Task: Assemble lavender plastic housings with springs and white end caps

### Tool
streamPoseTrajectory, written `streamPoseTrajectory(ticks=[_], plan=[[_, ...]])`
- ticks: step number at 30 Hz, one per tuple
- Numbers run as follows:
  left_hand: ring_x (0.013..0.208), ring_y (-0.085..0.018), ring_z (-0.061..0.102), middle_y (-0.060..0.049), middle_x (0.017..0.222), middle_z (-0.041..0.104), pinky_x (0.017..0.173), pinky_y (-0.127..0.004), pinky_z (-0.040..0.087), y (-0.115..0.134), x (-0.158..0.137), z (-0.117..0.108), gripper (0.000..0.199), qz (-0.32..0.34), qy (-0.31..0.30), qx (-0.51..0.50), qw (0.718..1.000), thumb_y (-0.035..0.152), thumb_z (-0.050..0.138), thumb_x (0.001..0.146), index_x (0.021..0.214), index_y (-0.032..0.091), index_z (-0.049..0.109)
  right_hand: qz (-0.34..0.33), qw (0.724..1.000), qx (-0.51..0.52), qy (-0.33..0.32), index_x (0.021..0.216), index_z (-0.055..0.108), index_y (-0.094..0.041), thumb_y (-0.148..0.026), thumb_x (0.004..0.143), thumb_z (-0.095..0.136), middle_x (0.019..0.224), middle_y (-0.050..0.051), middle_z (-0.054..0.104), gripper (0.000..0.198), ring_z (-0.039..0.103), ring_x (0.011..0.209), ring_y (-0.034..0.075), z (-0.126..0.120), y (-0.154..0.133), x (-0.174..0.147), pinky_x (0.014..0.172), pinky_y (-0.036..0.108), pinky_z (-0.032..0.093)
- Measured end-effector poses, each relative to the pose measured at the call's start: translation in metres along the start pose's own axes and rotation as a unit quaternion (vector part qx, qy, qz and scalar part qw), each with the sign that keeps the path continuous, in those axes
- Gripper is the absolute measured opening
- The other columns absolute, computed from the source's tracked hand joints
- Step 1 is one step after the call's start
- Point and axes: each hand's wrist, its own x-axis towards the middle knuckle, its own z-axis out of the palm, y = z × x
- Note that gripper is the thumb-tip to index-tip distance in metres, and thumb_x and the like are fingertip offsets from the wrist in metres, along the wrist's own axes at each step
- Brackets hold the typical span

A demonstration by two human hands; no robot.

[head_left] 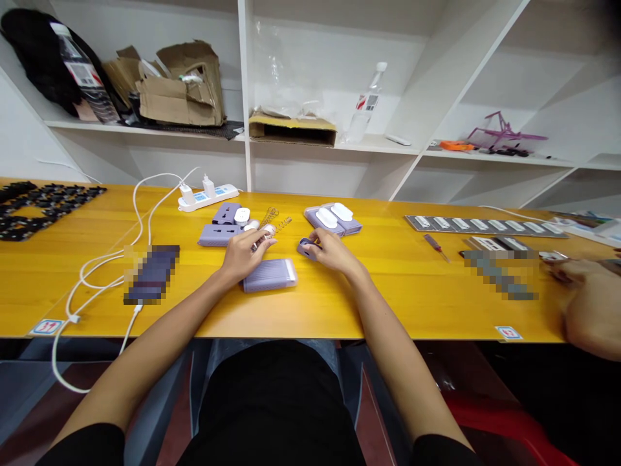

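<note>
My left hand (245, 254) is closed with its fingertips among small white rounded parts (252, 225), seemingly pinching one of them; the fingers partly hide it. Coiled metal springs (283, 224) lie just beyond those fingertips. Between thumb and fingers, my right hand (334, 250) grips a small purple plastic piece (307, 249) with a dark recess. A ribbed purple casing (269, 276) with a pale end lies on the table below and between the hands. Past the right hand sit two purple casings (352, 225) topped by white oval pieces (341, 211).
Purple socket housings (218, 235) lie behind my left hand, near a white power strip (208, 197). A phone (154, 274) with a white cable (81, 275) lies left. Rightward are a screwdriver (435, 246), a grey strip of white parts (485, 226) and another person's hand (594, 307).
</note>
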Motion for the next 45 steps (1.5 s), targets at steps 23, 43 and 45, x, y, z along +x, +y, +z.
streamPoseTrajectory(ticks=[23,43,45], plan=[[0.07,-0.015,0.067,-0.006,0.089,0.079,0.068,-0.028,0.051,0.0,0.0,0.001,0.028,0.012,0.01,0.008,1.0,0.042,0.067,0.105,0.11,0.018,0.081,-0.058,0.989,0.072,0.119,0.116,0.07,-0.018,-0.038,0.088,0.075,0.115,0.015,0.068,0.034,0.065,0.109,0.033,-0.009,-0.018,-0.004,0.103,0.05,0.054],[0.072,-0.015,0.067,-0.007,0.091,0.08,0.07,-0.027,0.051,0.0,0.001,0.0,0.027,0.028,0.016,0.01,0.999,0.04,0.069,0.104,0.112,0.016,0.081,-0.077,0.993,0.058,0.075,0.133,0.061,-0.016,-0.033,0.097,0.067,0.125,0.018,0.069,0.039,0.064,0.119,0.034,0.016,-0.022,-0.005,0.107,0.049,0.051],[0.069,-0.015,0.065,-0.007,0.09,0.079,0.068,-0.027,0.049,0.0,0.001,0.0,0.028,0.027,0.016,0.012,0.999,0.04,0.068,0.105,0.111,0.016,0.081,-0.1,0.991,0.052,0.075,0.124,0.065,-0.017,-0.034,0.104,0.06,0.119,0.017,0.07,0.027,0.064,0.114,0.033,0.013,-0.025,-0.006,0.105,0.047,0.052]])
